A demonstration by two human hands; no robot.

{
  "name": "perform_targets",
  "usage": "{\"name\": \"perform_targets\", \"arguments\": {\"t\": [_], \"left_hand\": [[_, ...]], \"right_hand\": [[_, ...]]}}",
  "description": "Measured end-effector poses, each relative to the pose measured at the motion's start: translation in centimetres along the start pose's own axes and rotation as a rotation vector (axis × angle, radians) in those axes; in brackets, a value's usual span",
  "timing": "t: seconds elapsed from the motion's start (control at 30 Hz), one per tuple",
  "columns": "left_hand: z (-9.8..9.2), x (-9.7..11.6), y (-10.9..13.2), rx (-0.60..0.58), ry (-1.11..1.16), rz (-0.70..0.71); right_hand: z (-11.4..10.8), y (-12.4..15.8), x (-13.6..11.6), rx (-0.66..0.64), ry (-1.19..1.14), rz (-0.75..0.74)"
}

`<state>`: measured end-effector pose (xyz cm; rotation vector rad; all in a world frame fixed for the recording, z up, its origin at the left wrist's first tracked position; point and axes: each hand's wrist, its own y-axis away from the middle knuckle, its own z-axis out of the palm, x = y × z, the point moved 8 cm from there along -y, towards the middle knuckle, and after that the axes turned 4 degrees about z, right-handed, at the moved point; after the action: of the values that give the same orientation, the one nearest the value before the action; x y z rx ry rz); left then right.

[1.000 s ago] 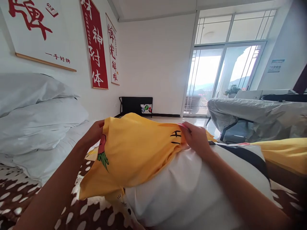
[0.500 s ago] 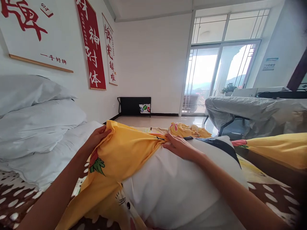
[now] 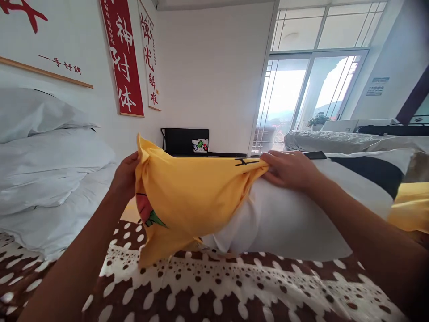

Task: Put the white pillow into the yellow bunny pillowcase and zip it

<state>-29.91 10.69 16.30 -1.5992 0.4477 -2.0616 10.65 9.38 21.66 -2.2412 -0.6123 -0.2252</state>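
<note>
From the head view, a brown cloth with white spots [image 3: 150, 297] spreads beneath a yellow fabric pillowcase [image 3: 191, 192], which stretches between both hands: the left hand [image 3: 125, 176] grips its left end, the right hand [image 3: 290, 170] clutches its open edge around a plump white pillow [image 3: 284, 219].

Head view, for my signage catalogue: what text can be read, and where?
"一手好牌": white banner; rest cut off.
"神附体": red banner; top character cut off, side text too small.
"光解难": narrow scroll; top character unclear, side text too small.
Wall notice: too small.
</note>
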Motion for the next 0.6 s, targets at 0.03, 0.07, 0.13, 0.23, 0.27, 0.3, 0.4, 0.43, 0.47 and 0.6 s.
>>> {"name": "perform_targets", "arguments": {"t": [0.03,0.07,0.13,0.23,0.27,0.3,0.4,0.43,0.47,0.6], "left_hand": [[0.8,-1.5,0.5,-0.049,0.034,-0.034],[1.8,-3.0,1.2,-0.098,0.061,-0.073],[4.2,-5.4,2.9,-0.194,0.113,-0.149],[7.3,-6.3,4.5,-0.285,0.194,-0.199],[7.7,-6.1,4.6,-0.288,0.207,-0.194],[7.9,-5.8,4.5,-0.285,0.214,-0.188],[7.0,-5.8,3.7,-0.263,0.220,-0.197],[6.4,-6.2,3.4,-0.241,0.222,-0.206],[5.7,-6.7,3.2,-0.212,0.220,-0.214],[3.8,-8.3,2.9,-0.116,0.180,-0.216]], "right_hand": [[0.4,0.8,0.5,-0.010,0.002,0.002],[1.0,1.6,0.8,-0.023,-0.004,0.003],[2.7,3.3,1.0,-0.058,-0.021,0.007],[4.6,4.4,1.3,-0.083,-0.018,0.092],[4.5,4.3,1.3,-0.056,-0.013,0.151],[3.9,4.0,1.1,-0.007,-0.012,0.210],[0.7,2.5,-2.3,0.161,-0.068,0.253],[-0.4,1.9,-4.3,0.188,-0.109,0.208],[-1.4,1.4,-6.7,0.197,-0.156,0.148],[-4.2,-0.5,-15.8,0.145,-0.329,-0.090]]}}
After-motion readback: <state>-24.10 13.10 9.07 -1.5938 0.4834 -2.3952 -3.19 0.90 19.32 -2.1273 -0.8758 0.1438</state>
